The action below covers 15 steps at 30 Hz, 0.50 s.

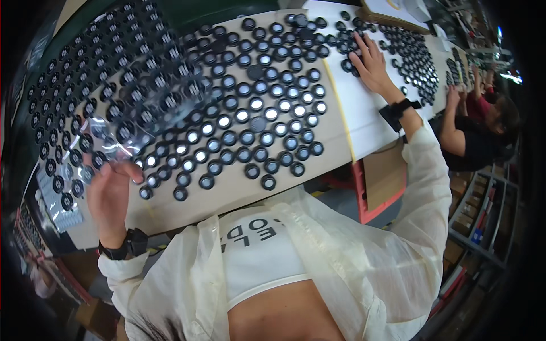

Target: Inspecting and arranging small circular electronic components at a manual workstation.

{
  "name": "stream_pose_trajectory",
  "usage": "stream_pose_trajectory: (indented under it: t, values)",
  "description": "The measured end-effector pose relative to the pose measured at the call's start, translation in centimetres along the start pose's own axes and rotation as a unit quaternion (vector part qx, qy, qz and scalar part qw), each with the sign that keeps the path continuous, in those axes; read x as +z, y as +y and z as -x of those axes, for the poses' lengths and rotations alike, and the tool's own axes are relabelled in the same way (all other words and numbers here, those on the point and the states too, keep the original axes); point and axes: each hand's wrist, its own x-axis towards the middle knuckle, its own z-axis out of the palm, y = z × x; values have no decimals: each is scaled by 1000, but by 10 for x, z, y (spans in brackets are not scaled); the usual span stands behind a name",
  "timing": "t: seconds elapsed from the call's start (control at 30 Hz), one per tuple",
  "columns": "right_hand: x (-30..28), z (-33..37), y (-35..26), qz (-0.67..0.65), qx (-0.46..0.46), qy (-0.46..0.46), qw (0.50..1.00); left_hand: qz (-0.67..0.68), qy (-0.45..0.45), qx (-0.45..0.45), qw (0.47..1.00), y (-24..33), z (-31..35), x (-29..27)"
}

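Observation:
My left hand [111, 196] is closed at the near corner of a clear plastic blister tray [102, 126], with the thumb and fingers pinching its edge. The tray is tilted over the table, and rows of round black caps with pale marks show in or through it. Glare blurs where the tray ends. Far to the right, my right hand [371, 65] lies open with its fingers stretched out, fingertips touching a few small black caps [348, 65] on a white sheet [364, 119]. Between the hands, many black caps with shiny silver centres [256, 104] stand loose.
More black caps [418, 65] crowd the table's right part. A yellow strip [339, 108] runs along the white sheet's left edge. Stacked cardboard [395, 14] sits at the far right. Below the table edge is a red-framed board [382, 182]. Co-workers [483, 128] sit farther right.

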Motion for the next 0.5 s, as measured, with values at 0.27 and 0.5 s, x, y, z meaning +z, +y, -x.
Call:
stream_pose_trajectory:
  t: [0.27, 0.5]
  values:
    - [-8, 34, -94, -27, -44, -23, 998, 109, -37, 95, 989, 20, -3, -16]
    - [-29, 40, -160, 9, -7, -49, 999, 115, -83, -143, 980, -42, 5, 51]
